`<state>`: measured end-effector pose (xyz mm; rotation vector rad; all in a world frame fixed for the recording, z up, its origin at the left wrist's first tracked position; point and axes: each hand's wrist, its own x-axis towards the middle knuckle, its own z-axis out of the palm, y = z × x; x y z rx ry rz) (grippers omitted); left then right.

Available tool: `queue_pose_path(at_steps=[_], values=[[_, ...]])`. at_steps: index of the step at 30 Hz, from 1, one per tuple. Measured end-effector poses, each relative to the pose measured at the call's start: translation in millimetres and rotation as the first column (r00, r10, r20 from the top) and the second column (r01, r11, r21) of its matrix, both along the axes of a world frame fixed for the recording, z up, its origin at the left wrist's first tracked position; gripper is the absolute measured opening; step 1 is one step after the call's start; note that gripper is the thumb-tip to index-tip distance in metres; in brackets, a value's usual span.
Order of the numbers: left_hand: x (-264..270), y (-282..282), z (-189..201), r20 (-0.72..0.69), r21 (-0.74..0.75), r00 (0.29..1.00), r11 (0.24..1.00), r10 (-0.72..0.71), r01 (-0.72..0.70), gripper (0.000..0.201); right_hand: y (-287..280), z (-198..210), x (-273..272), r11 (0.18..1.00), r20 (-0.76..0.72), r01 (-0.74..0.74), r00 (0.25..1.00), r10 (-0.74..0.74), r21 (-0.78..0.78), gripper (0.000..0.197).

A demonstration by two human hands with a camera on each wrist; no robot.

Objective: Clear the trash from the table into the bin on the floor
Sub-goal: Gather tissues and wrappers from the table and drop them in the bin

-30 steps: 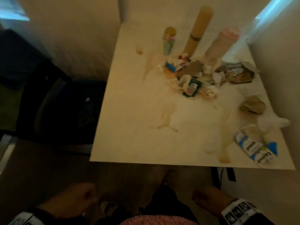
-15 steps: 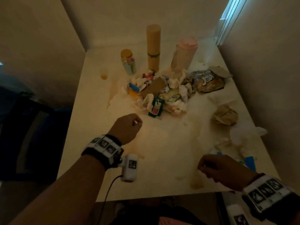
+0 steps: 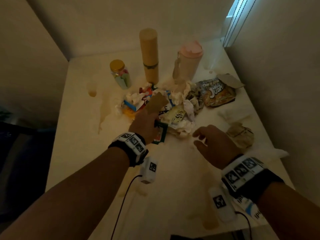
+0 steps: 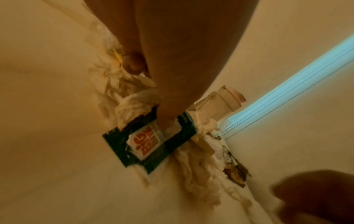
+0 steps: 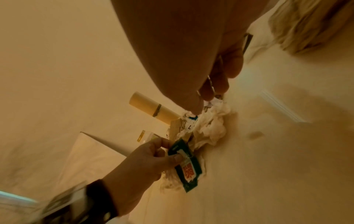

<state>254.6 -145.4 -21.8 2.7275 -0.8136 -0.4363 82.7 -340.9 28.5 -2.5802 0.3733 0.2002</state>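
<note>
The left hand (image 3: pixel 144 126) reaches into the near edge of the trash pile (image 3: pixel 174 104) in the middle of the worktop (image 3: pixel 83 153). Its thumb and fingers pinch the top of a dark green wrapper (image 5: pixel 186 165) with a white label and orange letters; the right wrist view shows the pinch plainly. The wrapper's lower end lies on the worktop against crumpled tissue (image 4: pixel 132 106).

The right hand (image 3: pixel 213 147) hovers just right of the left one, above the worktop, fingers loosely spread and curved, holding nothing. Its fingertips (image 5: pixel 197 109) sit just over the tissue and paper scraps.

The pile holds white tissues, a brown card piece (image 3: pixel 156 103), a blue-and-white carton scrap (image 3: pixel 131 105) and small printed packets. A chip bag (image 3: pixel 217 93) lies at its right side, and a crumpled brown paper ball (image 3: pixel 240 136) sits apart, nearer the right wall.

Behind the pile stand a jar (image 3: pixel 120 74) with a gold lid, a tall tan tube (image 3: pixel 149 56) and a pink-lidded cup (image 3: pixel 188 61). Brown spill stains mark the worktop. A blue-and-white packet (image 3: pixel 249 207) lies under the right wrist. The bin is not in view.
</note>
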Motion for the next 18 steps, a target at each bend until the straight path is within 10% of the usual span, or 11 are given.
queue_pose_path(at_steps=[8, 15, 18], values=[[-17.6, 50.9, 55.3, -0.292, -0.28, 0.954, 0.948, 0.067, -0.153, 0.02, 10.5, -30.5, 69.1, 0.995, -0.119, 0.081, 0.989, -0.087, -0.054, 0.05], [-9.3, 75.7, 63.3, -0.73, -0.436, 0.635, 0.543, 0.253, -0.718, 0.015, 16.0, -27.8, 80.5, 0.996, -0.108, 0.083, 0.991, -0.078, 0.037, 0.012], [-3.8, 65.9, 58.9, -0.709, -0.453, 0.663, 0.567, 0.239, -0.688, 0.017, 18.0, -14.5, 73.7, 0.995, -0.007, 0.043, 0.999, -0.043, 0.088, 0.01]])
